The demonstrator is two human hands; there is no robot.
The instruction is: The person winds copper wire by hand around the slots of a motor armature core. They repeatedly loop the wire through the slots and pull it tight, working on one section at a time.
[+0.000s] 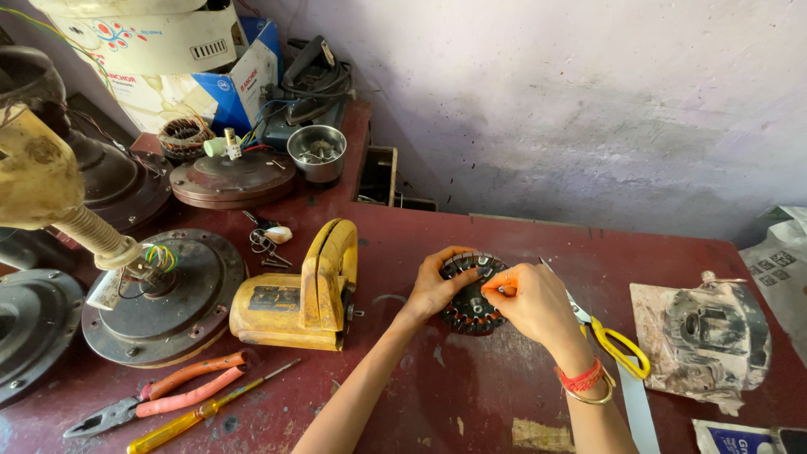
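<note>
Head view: two hands (pixel 483 294), one stator (pixel 471 296)

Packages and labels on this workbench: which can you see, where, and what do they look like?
Cardboard box: back left corner, blue and white, open.
White carton: above the box, cream with a colourful mark.
Label: side of the yellow tool, dark rectangle.
Packet: front right edge, white and blue.

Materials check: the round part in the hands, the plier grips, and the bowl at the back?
Round part: looks like dark steel with copper-coloured windings, dull. Held by left hand, right hand. Plier grips: likely orange rubber or plastic sleeves, matte. Bowl: shiny silver, probably stainless steel.
</note>
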